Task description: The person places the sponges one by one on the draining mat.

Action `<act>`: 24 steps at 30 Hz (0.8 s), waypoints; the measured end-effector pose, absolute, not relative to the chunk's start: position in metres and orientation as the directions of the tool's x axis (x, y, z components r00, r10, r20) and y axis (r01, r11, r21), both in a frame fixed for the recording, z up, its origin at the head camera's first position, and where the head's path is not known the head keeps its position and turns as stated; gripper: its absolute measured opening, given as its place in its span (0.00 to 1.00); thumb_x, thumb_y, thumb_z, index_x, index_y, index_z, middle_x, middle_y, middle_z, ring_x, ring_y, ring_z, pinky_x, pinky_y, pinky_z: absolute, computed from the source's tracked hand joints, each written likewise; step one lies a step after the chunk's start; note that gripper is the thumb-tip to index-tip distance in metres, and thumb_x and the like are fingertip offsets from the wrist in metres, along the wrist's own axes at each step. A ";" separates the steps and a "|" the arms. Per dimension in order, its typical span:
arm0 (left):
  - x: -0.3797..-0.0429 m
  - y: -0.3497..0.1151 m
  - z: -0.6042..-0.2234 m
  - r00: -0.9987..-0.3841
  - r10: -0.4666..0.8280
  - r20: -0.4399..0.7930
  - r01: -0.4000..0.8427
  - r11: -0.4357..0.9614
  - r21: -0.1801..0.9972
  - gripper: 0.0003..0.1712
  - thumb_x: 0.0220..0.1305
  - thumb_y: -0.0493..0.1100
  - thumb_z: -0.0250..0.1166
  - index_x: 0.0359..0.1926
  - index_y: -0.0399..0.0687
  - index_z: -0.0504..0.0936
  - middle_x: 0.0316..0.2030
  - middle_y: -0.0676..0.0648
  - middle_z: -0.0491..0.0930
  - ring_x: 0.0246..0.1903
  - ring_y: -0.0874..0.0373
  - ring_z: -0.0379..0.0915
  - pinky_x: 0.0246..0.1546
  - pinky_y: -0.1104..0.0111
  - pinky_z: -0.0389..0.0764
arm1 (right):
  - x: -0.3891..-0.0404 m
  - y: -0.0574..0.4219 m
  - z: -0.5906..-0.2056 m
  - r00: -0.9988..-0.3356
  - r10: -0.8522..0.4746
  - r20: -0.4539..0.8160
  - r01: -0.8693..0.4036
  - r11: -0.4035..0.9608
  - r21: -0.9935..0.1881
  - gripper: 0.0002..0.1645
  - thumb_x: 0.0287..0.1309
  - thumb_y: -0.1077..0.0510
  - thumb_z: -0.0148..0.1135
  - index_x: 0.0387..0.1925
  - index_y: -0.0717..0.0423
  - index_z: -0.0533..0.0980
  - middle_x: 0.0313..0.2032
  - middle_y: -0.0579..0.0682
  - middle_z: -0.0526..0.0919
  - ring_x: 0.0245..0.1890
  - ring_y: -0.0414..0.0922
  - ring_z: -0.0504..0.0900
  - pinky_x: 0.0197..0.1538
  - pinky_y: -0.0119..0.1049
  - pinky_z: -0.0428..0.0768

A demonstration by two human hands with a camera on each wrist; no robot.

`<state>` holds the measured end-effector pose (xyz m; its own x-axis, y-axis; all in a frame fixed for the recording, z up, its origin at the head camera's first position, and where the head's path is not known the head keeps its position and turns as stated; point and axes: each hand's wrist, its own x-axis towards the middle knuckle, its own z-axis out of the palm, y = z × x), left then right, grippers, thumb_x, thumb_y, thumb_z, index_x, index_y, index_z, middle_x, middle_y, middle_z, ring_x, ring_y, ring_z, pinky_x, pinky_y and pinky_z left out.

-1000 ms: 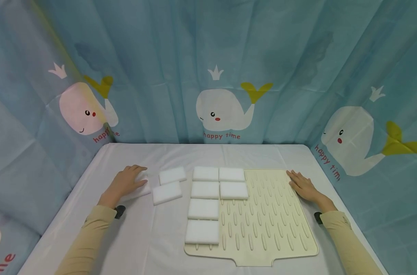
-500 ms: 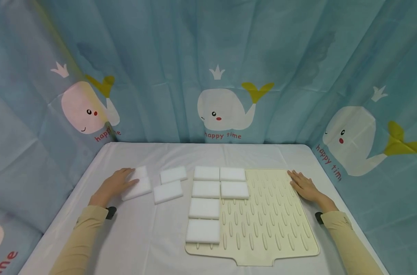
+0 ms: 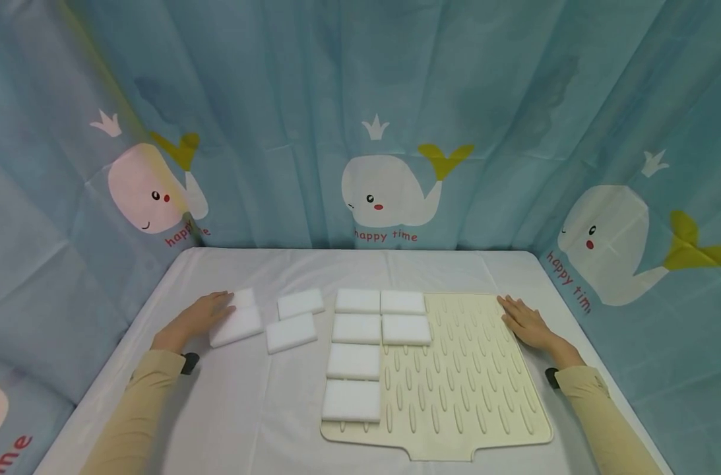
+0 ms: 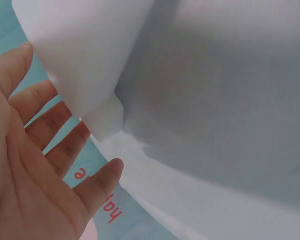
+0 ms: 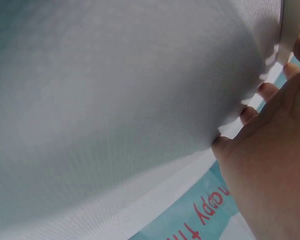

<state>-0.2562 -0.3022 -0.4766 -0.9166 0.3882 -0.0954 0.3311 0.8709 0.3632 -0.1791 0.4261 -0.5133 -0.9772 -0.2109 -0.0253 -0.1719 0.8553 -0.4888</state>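
Note:
My left hand [image 3: 198,315] is at the left of two white sponge blocks, the nearer one [image 3: 237,326] and a farther one [image 3: 243,298] partly behind it. In the left wrist view its fingers are spread and slightly bent beside the white block [image 4: 82,50]; whether the tips touch it I cannot tell. Nothing is held. My right hand [image 3: 529,326] rests with extended fingers at the far right edge of a cream ridged mat [image 3: 455,382]. Seen from the right wrist, its fingertips meet the white cloth, close to the mat's edge [image 5: 292,30].
Two more white blocks, one farther [image 3: 301,303] and one nearer [image 3: 291,332], lie between the left pair and the mat. Several others, such as the front block [image 3: 351,400], line the mat's left side in two columns. A blue whale-print curtain [image 3: 301,132] surrounds the white-covered table [image 3: 229,409].
My left hand has drawn back leftward off the two leftmost blocks, which now show more fully. My right hand has stayed at the mat's edge.

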 end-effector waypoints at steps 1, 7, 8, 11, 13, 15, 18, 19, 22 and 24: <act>-0.256 -0.303 -0.476 -0.913 0.396 -0.097 0.337 0.867 0.368 0.31 0.70 0.48 0.49 0.63 0.27 0.62 0.61 0.24 0.59 0.60 0.28 0.53 0.60 0.41 0.55 | -0.179 0.427 -0.514 -0.977 -0.213 -0.028 -0.172 0.856 -0.488 0.33 0.70 0.51 0.41 0.69 0.62 0.51 0.68 0.70 0.47 0.66 0.72 0.41 0.57 0.74 0.36; -0.260 -0.305 -0.474 -0.899 0.424 -0.111 0.352 0.850 0.392 0.31 0.70 0.48 0.49 0.63 0.25 0.61 0.61 0.23 0.59 0.60 0.27 0.52 0.60 0.41 0.55 | -0.179 0.429 -0.516 -0.975 -0.220 -0.029 -0.178 0.852 -0.493 0.33 0.70 0.51 0.41 0.70 0.61 0.50 0.68 0.70 0.47 0.65 0.73 0.41 0.57 0.74 0.35; -0.261 -0.306 -0.474 -0.899 0.421 -0.122 0.343 0.849 0.402 0.32 0.70 0.48 0.50 0.63 0.26 0.60 0.61 0.24 0.58 0.61 0.27 0.51 0.60 0.41 0.54 | -0.179 0.430 -0.516 -0.975 -0.220 -0.027 -0.178 0.850 -0.495 0.33 0.70 0.51 0.41 0.70 0.61 0.51 0.68 0.70 0.47 0.65 0.73 0.41 0.57 0.74 0.35; -0.265 -0.307 -0.475 -0.899 0.415 -0.141 0.323 0.845 0.425 0.33 0.69 0.48 0.51 0.64 0.26 0.59 0.62 0.24 0.56 0.62 0.27 0.49 0.61 0.41 0.52 | -0.180 0.430 -0.516 -0.976 -0.216 -0.025 -0.176 0.851 -0.495 0.33 0.70 0.50 0.41 0.70 0.61 0.51 0.68 0.70 0.47 0.66 0.73 0.41 0.57 0.74 0.35; -0.267 -0.308 -0.476 -0.898 0.418 -0.138 0.326 0.842 0.429 0.33 0.68 0.48 0.52 0.64 0.25 0.59 0.62 0.23 0.57 0.61 0.27 0.49 0.61 0.40 0.52 | -0.180 0.431 -0.517 -0.976 -0.215 -0.027 -0.174 0.853 -0.492 0.33 0.70 0.50 0.41 0.70 0.60 0.50 0.68 0.70 0.47 0.66 0.72 0.41 0.57 0.74 0.35; -0.270 -0.309 -0.478 -0.898 0.423 -0.123 0.337 0.839 0.428 0.32 0.68 0.46 0.54 0.63 0.25 0.60 0.61 0.23 0.58 0.61 0.27 0.51 0.60 0.41 0.53 | -0.180 0.431 -0.517 -0.976 -0.214 -0.031 -0.171 0.855 -0.490 0.33 0.70 0.50 0.40 0.70 0.60 0.50 0.68 0.70 0.46 0.66 0.72 0.40 0.57 0.74 0.35; -0.271 -0.310 -0.478 -0.896 0.431 -0.109 0.354 0.840 0.411 0.31 0.66 0.44 0.56 0.61 0.25 0.63 0.59 0.24 0.62 0.59 0.28 0.54 0.59 0.41 0.56 | -0.180 0.430 -0.517 -0.977 -0.213 -0.032 -0.170 0.854 -0.491 0.33 0.70 0.50 0.40 0.70 0.60 0.50 0.68 0.70 0.46 0.66 0.72 0.40 0.57 0.73 0.34; -0.271 -0.309 -0.477 -0.897 0.428 -0.109 0.352 0.842 0.408 0.31 0.65 0.44 0.57 0.61 0.25 0.63 0.59 0.24 0.63 0.59 0.28 0.55 0.59 0.41 0.57 | -0.179 0.430 -0.517 -0.977 -0.212 -0.030 -0.170 0.853 -0.493 0.33 0.70 0.50 0.41 0.70 0.61 0.50 0.68 0.70 0.46 0.66 0.72 0.40 0.57 0.73 0.34; -0.271 -0.307 -0.474 -0.901 0.425 -0.090 0.362 0.848 0.388 0.30 0.63 0.45 0.60 0.59 0.27 0.66 0.56 0.25 0.66 0.57 0.28 0.58 0.57 0.41 0.59 | -0.179 0.428 -0.517 -0.977 -0.213 -0.024 -0.174 0.851 -0.496 0.33 0.70 0.50 0.41 0.70 0.61 0.50 0.68 0.70 0.46 0.66 0.72 0.40 0.57 0.73 0.34; -0.271 -0.307 -0.472 -0.904 0.421 -0.074 0.368 0.855 0.366 0.30 0.62 0.46 0.61 0.58 0.29 0.68 0.54 0.25 0.67 0.55 0.28 0.60 0.54 0.39 0.62 | -0.179 0.428 -0.517 -0.978 -0.210 -0.022 -0.171 0.851 -0.497 0.33 0.70 0.50 0.40 0.70 0.61 0.50 0.68 0.69 0.47 0.66 0.72 0.40 0.58 0.73 0.34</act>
